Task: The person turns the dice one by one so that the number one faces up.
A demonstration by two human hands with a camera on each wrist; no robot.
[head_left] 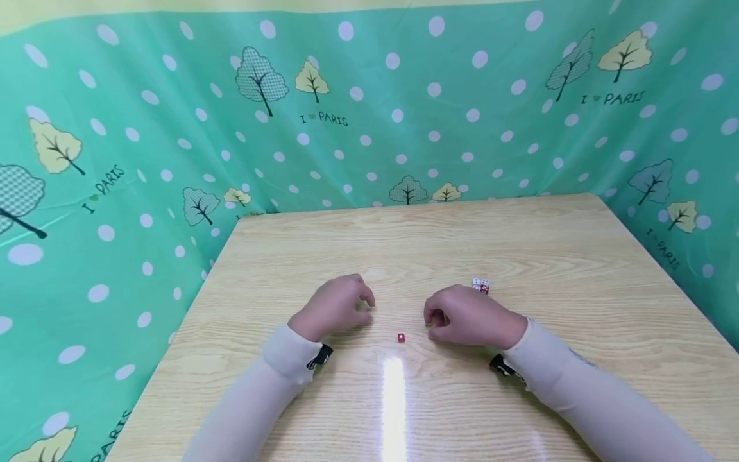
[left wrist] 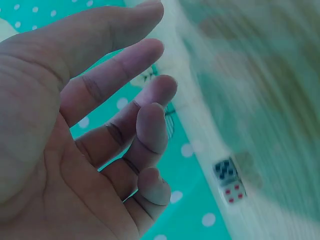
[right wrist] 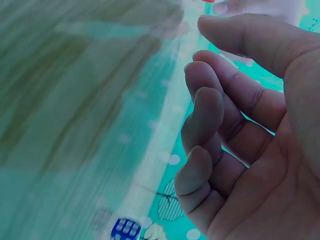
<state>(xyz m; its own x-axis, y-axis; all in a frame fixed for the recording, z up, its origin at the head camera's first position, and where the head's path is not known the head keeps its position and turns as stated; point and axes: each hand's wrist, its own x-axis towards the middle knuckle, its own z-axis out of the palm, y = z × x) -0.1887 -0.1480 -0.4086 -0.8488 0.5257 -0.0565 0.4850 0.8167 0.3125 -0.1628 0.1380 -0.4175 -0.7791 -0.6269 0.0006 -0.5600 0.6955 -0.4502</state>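
Note:
A small red die (head_left: 401, 337) lies on the wooden table between the two hands. To its left, my left hand (head_left: 337, 304) is held with loosely bent fingers and nothing in them; the left wrist view shows the palm (left wrist: 30, 165) bare. My right hand (head_left: 470, 314) is on the die's other side, fingers loosely curled and thumb apart, also holding nothing, as the palm (right wrist: 270, 195) in the right wrist view confirms. Just behind the right hand sits a tight cluster of white dice (head_left: 476, 282) and a red die (head_left: 485, 289), partly hidden by that hand.
The light wooden table (head_left: 404, 244) reflects a bright strip of light near its front. A green dotted curtain (head_left: 346, 147) surrounds its back and sides. The left wrist view shows a white die with red pips (left wrist: 233, 193); the right wrist view shows a blue die (right wrist: 126, 229).

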